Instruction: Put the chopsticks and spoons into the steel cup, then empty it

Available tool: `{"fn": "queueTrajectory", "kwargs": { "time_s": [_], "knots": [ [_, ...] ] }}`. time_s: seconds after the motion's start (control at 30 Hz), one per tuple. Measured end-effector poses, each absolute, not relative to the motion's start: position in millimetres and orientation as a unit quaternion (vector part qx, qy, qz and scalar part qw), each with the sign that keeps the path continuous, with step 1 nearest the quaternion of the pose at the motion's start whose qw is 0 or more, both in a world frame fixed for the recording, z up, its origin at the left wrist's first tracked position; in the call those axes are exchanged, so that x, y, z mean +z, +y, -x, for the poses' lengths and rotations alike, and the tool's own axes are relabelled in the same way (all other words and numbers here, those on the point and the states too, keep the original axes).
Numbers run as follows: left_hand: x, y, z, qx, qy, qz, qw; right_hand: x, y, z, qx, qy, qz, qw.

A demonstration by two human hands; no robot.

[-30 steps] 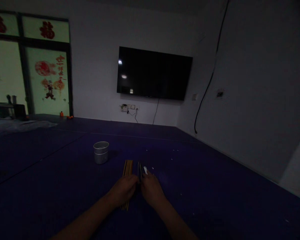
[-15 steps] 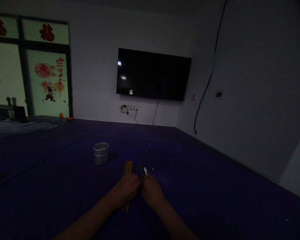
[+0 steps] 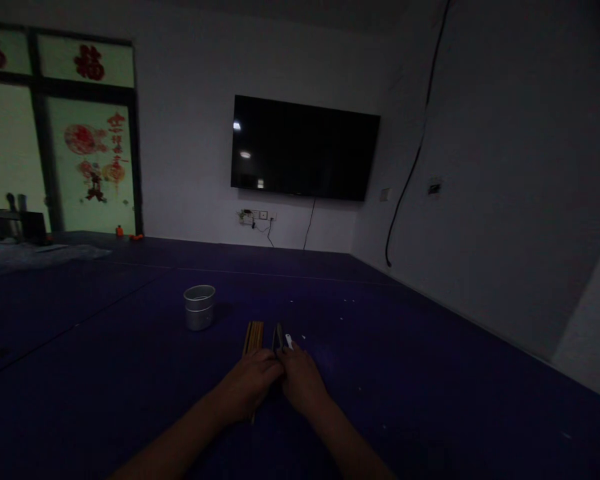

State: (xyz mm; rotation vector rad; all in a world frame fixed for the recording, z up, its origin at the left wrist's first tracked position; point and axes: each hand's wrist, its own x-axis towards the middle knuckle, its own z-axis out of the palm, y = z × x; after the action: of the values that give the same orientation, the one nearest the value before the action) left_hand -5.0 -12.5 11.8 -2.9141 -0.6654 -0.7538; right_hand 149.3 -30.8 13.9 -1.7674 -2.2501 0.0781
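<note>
A bundle of thin yellow-brown sticks, like chopsticks (image 3: 255, 335), lies on the dark blue surface and runs beneath my left hand (image 3: 250, 381). To the right of the sticks, slim dark metal utensils (image 3: 279, 333) point away from me, their near ends hidden at my fingers. My right hand (image 3: 303, 379) meets the left there, with fingers curled in. Just beyond its knuckles a white utensil end (image 3: 289, 341) with a small hole sticks out. Both hands look closed, but what each one grips is too dark to make out.
A silver metal cup (image 3: 199, 309) stands upright to the left, beyond the sticks. Small white scraps (image 3: 341, 319) dot the blue surface (image 3: 405, 373) on the right. Clear plastic sheeting (image 3: 45, 257) and a black holder (image 3: 20, 225) are at the far left.
The fingers of my left hand have shifted slightly over the utensils, whose dark metal ends now show more spread apart. The view has turned a little to the right.
</note>
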Motion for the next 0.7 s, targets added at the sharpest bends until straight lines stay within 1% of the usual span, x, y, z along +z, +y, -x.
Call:
{"fn": "queueTrajectory", "kwargs": {
  "time_s": [0.13,0.4,0.5,0.7],
  "knots": [
    [11,-11,5,-0.235,-0.209,0.949,0.0,11,-28,-150,0.018,-0.771,0.622,0.136],
    [-4,0,10,-0.279,-0.172,0.94,-0.097,10,-28,-149,0.007,-0.77,0.623,0.137],
    [-4,2,11,-0.275,-0.144,0.941,-0.132,10,-29,-149,-0.001,-0.769,0.624,0.139],
    [6,0,12,-0.239,-0.136,0.949,-0.153,11,-28,-150,0.004,-0.774,0.621,0.124]
  ]
}}
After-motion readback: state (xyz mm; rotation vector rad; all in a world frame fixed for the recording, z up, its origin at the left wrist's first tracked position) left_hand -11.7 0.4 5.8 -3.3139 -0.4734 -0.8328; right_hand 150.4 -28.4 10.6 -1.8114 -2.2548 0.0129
